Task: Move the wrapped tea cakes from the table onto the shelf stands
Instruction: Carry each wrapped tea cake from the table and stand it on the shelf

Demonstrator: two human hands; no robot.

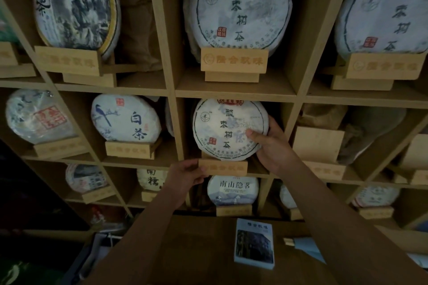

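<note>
I see the round, white paper-wrapped tea cake (pixel 228 128) with dark calligraphy upright in the middle shelf compartment, its lower edge at the pale wooden stand (pixel 222 167). My right hand (pixel 271 146) clasps the cake's right rim, thumb across its face. My left hand (pixel 186 174) pinches the stand's left end. Below, a small blue booklet (pixel 254 243) lies on the dark wooden tabletop (pixel 199 250).

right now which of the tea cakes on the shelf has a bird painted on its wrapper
The tea cake in the middle row, one compartment left of the cake the right hand holds. Its white wrapper shows a blue long-tailed bird on a branch; the others show calligraphy, seals or landscapes.
</note>
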